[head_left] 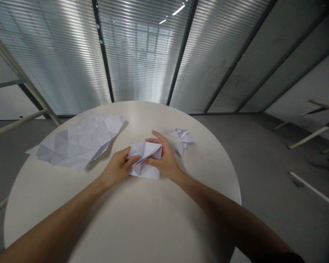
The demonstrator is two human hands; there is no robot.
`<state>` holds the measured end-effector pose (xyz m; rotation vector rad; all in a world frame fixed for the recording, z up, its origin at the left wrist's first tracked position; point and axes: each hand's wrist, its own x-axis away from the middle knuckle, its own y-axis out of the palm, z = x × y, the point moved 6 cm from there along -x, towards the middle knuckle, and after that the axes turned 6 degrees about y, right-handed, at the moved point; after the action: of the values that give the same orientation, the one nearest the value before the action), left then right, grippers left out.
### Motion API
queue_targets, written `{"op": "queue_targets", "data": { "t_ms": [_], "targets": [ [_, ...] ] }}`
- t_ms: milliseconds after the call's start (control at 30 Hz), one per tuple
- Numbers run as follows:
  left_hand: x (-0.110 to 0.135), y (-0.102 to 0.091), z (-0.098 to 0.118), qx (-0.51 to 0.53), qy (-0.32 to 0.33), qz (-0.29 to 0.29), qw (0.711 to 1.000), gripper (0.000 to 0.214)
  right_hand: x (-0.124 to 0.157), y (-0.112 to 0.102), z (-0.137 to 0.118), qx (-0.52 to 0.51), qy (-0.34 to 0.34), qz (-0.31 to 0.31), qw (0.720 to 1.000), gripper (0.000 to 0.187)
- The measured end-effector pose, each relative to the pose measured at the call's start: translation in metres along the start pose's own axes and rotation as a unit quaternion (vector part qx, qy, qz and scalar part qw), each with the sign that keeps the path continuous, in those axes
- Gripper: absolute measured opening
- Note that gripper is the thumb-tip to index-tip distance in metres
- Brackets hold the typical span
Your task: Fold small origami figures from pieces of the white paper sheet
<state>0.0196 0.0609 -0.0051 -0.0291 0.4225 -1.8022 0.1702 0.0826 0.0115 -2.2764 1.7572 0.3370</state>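
Note:
A white sheet of folded paper (149,171), roughly square with a raised diagonal fold, is held between my hands over the middle of the table. My left hand (120,165) grips its left edge, thumb on top and the other fingers mostly hidden underneath. At the right edge is my right hand (166,157), its thumb pressing on the fold and its index finger stretched out past the far corner. Whether the paper's underside rests on the tabletop I cannot tell.
The round white table (142,226) carries a large creased paper sheet (79,140) at the left, overhanging the edge. Small folded paper pieces (183,138) lie right of my hands. Glass panels with blinds (142,58) stand behind. Chair frames (22,122) flank the left side.

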Motion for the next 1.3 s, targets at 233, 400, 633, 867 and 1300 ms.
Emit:
{"op": "queue_targets", "data": {
  "t_ms": [233, 400, 633, 867, 1300],
  "targets": [
    [0.003, -0.009, 0.006, 0.081, 0.071, 0.041, 0.993, 0.055, -0.004, -0.013, 0.004, 0.060, 0.030, 0.066, 0.996, 0.017],
    [0.004, -0.006, 0.010, 0.108, 0.060, 0.028, 0.992, 0.066, -0.003, -0.014, 0.010, 0.035, 0.051, 0.096, 0.993, 0.020],
    [0.002, -0.008, 0.001, 0.214, -0.015, 0.061, 0.975, 0.062, -0.008, -0.014, 0.012, -0.041, 0.079, 0.039, 0.995, 0.021],
    [0.003, -0.008, -0.004, 0.355, -0.108, 0.110, 0.922, 0.062, -0.004, 0.004, -0.004, -0.109, 0.082, -0.256, 0.957, 0.077],
    [0.007, 0.003, -0.002, 0.382, -0.112, -0.052, 0.916, 0.035, 0.004, 0.014, 0.001, -0.108, 0.150, -0.291, 0.939, 0.032]
  ]
}}
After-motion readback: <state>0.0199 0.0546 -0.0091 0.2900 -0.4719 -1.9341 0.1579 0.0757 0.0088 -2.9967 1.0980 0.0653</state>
